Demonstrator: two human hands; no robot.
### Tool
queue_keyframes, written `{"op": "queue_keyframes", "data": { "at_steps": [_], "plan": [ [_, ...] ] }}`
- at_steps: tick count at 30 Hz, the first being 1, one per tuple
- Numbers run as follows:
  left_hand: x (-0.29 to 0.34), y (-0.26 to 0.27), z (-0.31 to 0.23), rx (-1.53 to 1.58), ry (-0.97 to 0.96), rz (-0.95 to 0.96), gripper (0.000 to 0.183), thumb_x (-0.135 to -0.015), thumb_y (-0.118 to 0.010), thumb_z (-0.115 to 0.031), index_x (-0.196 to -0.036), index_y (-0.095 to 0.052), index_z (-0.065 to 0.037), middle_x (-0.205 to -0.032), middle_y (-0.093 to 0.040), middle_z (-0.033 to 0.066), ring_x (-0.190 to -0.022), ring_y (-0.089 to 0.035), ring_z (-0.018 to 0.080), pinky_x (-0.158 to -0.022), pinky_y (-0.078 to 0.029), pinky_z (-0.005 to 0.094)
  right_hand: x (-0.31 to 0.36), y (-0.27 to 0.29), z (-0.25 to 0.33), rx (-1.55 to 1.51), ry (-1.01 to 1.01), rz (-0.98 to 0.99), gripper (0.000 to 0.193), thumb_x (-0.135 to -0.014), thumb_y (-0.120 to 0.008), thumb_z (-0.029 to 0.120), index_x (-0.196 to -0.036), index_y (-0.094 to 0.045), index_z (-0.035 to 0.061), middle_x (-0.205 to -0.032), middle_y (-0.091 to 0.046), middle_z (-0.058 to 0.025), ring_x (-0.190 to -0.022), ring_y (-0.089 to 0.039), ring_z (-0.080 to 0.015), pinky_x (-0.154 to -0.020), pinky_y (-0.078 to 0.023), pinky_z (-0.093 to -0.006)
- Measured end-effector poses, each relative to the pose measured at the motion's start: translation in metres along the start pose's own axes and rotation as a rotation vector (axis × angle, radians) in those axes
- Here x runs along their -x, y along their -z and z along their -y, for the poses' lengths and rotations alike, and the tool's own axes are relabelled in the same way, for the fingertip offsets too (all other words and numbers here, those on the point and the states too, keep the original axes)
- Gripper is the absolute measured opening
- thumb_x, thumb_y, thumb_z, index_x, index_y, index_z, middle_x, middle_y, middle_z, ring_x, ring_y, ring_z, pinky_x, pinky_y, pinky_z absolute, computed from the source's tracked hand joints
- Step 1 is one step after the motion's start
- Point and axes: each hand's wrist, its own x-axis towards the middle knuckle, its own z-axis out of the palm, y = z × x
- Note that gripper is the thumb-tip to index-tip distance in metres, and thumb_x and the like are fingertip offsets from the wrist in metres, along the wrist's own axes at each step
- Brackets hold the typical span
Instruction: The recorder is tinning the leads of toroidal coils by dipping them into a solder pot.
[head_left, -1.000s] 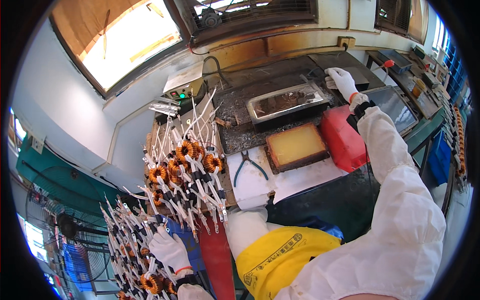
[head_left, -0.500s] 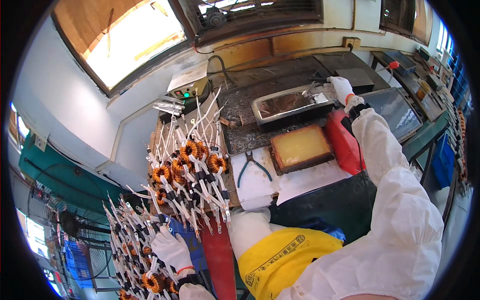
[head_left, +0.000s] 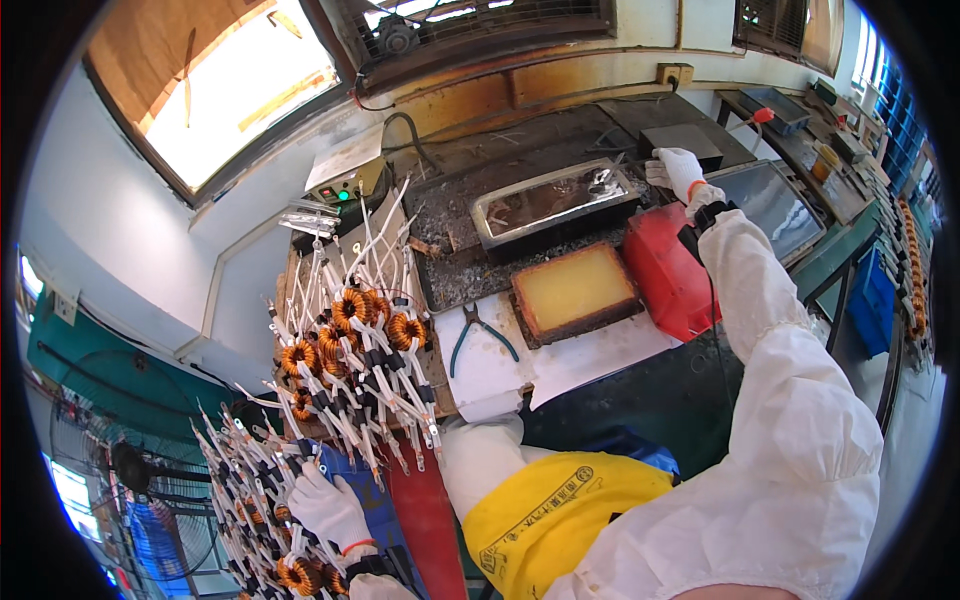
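My right hand (head_left: 678,172), in a white glove, is beyond the right end of a pot of shiny molten metal (head_left: 555,205). Its fingers are curled; what they hold, if anything, is hidden. A dark metal box (head_left: 682,146) stands just behind it. My left hand (head_left: 328,505), also gloved, lies at a lower pile of copper-wound ring coils (head_left: 298,575) with white-sleeved leads. Its fingers stretch out over the leads, the tips partly lost among them. More ring coils (head_left: 350,308) lie heaped on the bench above that hand.
A framed block of yellowish wax-like material (head_left: 575,288) sits before the pot. Pliers (head_left: 480,335) lie on white paper (head_left: 490,375). A red bin (head_left: 672,275) stands right of the block. A control box with a green light (head_left: 345,180) is at back left, a fan (head_left: 130,470) at far left.
My right hand has moved off the pot's right end to the right, toward the dark box. The left hand stays at the lower coil pile. The whole view has shifted slightly.
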Motion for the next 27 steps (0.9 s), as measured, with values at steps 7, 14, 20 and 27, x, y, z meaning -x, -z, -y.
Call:
{"op": "queue_keyframes", "data": {
  "at_steps": [7,14,20,27],
  "plan": [
    [-0.004,0.001,-0.001,-0.001,0.0,-0.001,0.059,-0.074,-0.07,-0.028,-0.124,-0.047,-0.007,-0.091,-0.048,0.0081,-0.085,-0.05,0.0272,-0.083,-0.04,0.039,-0.004,0.028,0.013,0.074,0.018,-0.06,0.024,-0.094,-0.053,0.017,-0.112,-0.059,0.0009,-0.097,-0.067,-0.0168,-0.077,-0.069,-0.0271,-0.071,-0.06,-0.0384],
    [0.001,0.017,0.001,0.134,0.118,0.161,0.056,-0.076,-0.071,-0.03,-0.122,-0.052,-0.005,-0.101,-0.055,0.0143,-0.096,-0.054,0.0321,-0.085,-0.042,0.0447,-0.016,0.038,0.006,0.231,0.269,0.173,0.038,-0.098,-0.047,0.026,-0.121,-0.056,-0.0038,-0.116,-0.064,-0.0219,-0.098,-0.067,-0.0282,-0.087,-0.054,-0.0373],
    [-0.013,0.104,0.032,1.379,0.319,0.032,0.025,-0.09,-0.064,-0.013,-0.112,-0.065,-0.002,-0.11,-0.064,0.0141,-0.104,-0.061,0.0262,-0.094,-0.046,0.0358,-0.11,0.138,-0.017,-0.032,0.196,0.223,0.037,-0.1,-0.049,0.029,-0.127,-0.056,0.0047,-0.117,-0.065,-0.0126,-0.102,-0.066,-0.0208,-0.086,-0.055,-0.0329],
    [-0.02,0.292,0.155,2.275,0.032,-0.216,0.019,-0.09,-0.053,-0.015,-0.104,-0.057,-0.004,-0.094,-0.05,0.0108,-0.086,-0.051,0.0211,-0.081,-0.042,0.0312,-0.191,0.167,-0.003,-0.053,0.1,0.095,0.038,-0.099,-0.052,0.029,-0.127,-0.057,0.0049,-0.117,-0.065,-0.0112,-0.105,-0.065,-0.0224,-0.089,-0.054,-0.0351]
  ]
}}
